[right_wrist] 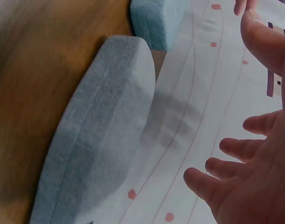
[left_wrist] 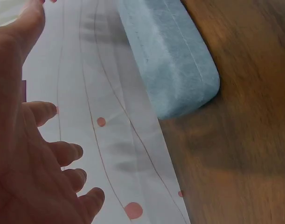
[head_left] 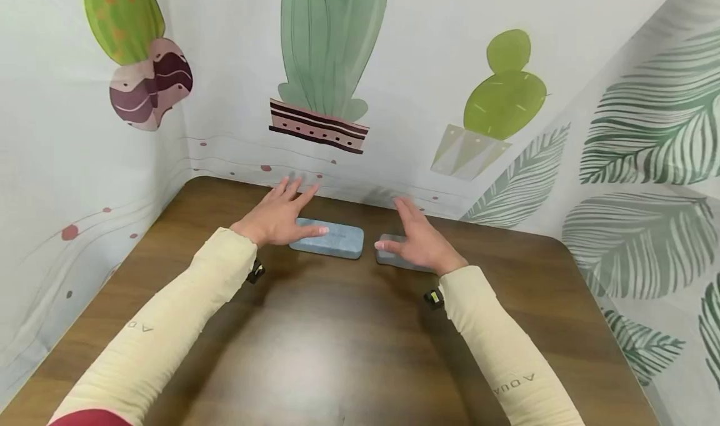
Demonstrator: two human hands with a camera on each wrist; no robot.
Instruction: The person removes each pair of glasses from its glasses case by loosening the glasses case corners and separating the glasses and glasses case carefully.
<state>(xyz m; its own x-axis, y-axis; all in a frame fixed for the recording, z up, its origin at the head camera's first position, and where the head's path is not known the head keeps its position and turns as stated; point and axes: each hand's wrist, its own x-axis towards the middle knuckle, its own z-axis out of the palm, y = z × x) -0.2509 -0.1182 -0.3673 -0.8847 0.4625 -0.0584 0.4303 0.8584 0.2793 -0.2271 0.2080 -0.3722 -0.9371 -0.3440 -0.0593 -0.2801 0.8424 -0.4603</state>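
A white wall covering (head_left: 416,57) printed with green cacti and leaves fills the top and right of the frame behind a brown wood-grain table (head_left: 360,376) spreading across the bottom. A person's two arms in cream fabric sleeves (head_left: 174,301) reach in from the lower left and lower right. The left hand (head_left: 274,220), left of centre, hovers with fingers spread, gripping nothing; the right hand (head_left: 423,242), right of centre, is likewise open-fingered and holds nothing. Beneath the left thumb, mid-frame, lies a light-blue, rounded oblong cloth-covered case (head_left: 340,242). Just right of it, partly hidden under the right hand, lies a grey, rounded oblong cloth-covered case (head_left: 394,260), a narrow gap between the two. Small black devices (head_left: 255,272) sit at both wrists.
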